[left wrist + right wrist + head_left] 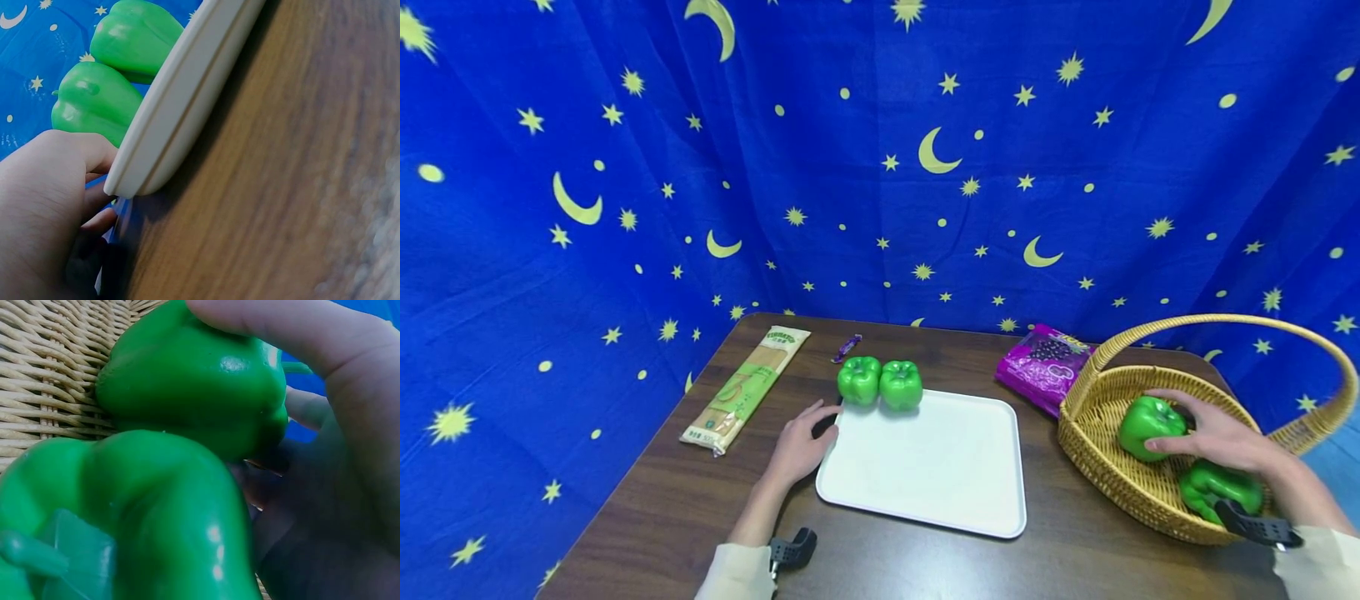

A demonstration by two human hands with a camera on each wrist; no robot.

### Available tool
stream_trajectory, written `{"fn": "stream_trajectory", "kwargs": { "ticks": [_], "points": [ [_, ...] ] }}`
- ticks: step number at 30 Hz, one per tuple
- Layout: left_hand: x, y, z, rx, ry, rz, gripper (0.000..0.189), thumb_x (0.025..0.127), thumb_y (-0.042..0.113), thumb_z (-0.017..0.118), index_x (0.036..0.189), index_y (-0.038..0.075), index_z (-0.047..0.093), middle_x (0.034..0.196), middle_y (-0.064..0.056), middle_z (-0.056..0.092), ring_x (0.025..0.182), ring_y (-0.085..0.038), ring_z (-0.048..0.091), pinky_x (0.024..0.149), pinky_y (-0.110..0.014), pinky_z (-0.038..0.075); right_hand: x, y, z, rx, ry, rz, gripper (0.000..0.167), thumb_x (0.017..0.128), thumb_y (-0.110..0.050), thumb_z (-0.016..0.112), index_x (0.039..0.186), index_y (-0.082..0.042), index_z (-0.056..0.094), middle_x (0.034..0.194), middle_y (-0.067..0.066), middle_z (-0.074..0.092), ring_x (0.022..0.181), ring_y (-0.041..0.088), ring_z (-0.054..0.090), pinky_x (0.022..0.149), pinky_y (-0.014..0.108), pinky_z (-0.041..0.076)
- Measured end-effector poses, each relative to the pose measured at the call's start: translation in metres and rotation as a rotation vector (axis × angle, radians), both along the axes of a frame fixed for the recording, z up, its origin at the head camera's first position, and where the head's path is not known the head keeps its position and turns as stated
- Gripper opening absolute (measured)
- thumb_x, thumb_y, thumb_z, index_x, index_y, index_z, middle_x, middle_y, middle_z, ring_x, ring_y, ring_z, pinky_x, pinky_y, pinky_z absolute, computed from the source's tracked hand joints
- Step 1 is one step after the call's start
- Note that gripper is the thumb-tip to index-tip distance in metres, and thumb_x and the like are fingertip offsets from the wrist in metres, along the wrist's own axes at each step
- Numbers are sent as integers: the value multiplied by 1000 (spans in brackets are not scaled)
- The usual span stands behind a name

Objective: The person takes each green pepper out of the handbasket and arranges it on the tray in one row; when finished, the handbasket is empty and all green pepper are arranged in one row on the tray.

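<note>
My right hand (pixel 1213 429) is inside the wicker basket (pixel 1105 471), its thumb and fingers gripping a green bell pepper (pixel 194 387). Below the hand lies a second green bell pepper (pixel 1221 487), its stem toward the camera in the right wrist view. At the left edge of the white tray (pixel 925 467), my left hand (pixel 801 446) rests on the table with loosely bent fingers touching the rim. Two more green bell peppers (pixel 859 381) (pixel 901 386) sit side by side at the tray's far left corner. Some fingertips are hidden in both wrist views.
A purple grape-print bag (pixel 1043 368) lies between tray and basket at the back. On the left is a pack of noodles (pixel 747 392), with a small purple wrapped candy (pixel 847 348) behind the peppers. The basket's tall handle (pixel 1210 319) arches over the right hand.
</note>
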State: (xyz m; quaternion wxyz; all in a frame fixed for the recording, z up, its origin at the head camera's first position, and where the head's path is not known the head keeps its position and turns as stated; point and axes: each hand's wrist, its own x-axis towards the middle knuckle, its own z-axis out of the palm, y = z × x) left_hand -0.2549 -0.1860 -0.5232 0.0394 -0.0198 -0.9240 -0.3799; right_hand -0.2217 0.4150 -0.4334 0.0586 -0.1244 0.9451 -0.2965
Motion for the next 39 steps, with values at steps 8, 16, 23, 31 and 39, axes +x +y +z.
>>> {"fn": "stream_trajectory", "kwargs": {
  "ticks": [8, 16, 23, 31, 39],
  "points": [
    [1, -1, 0, 2, 4, 7, 32, 91, 28, 63, 123, 27, 65, 143, -11, 47, 133, -29, 39, 106, -58, 28, -1, 0, 1, -19, 0, 15, 70, 88, -32, 69, 144, -7, 38, 116, 21, 54, 90, 25, 56, 68, 39, 46],
    [0, 0, 0, -4, 18, 5, 33, 90, 27, 64, 123, 27, 65, 143, -10, 47, 133, -28, 40, 107, -56, 28, 0, 0, 1, -8, 15, 12, 67, 87, -32, 70, 142, -7, 40, 113, 17, 56, 88, 22, 56, 67, 35, 46],
    [-1, 0, 1, 3, 21, -4, 33, 91, 27, 63, 123, 27, 65, 143, -12, 47, 134, -29, 39, 107, -58, 27, 0, 0, 1, -7, 21, 12, 67, 87, -32, 70, 142, -7, 41, 114, 18, 56, 88, 22, 57, 66, 33, 47],
    [2, -2, 0, 10, 67, -30, 31, 91, 26, 63, 122, 24, 67, 141, -14, 48, 130, -33, 43, 106, -55, 30, 1, -2, 4, 7, 40, 21, 68, 85, -33, 71, 141, -5, 42, 114, 20, 56, 90, 25, 56, 68, 39, 46],
    [2, -2, 0, 1, 54, -25, 32, 91, 27, 62, 123, 25, 67, 142, -13, 48, 131, -34, 42, 105, -58, 30, 2, -3, 5, 15, 23, 17, 69, 86, -34, 70, 142, -5, 41, 115, 20, 56, 90, 25, 56, 68, 39, 45]
  ]
}}
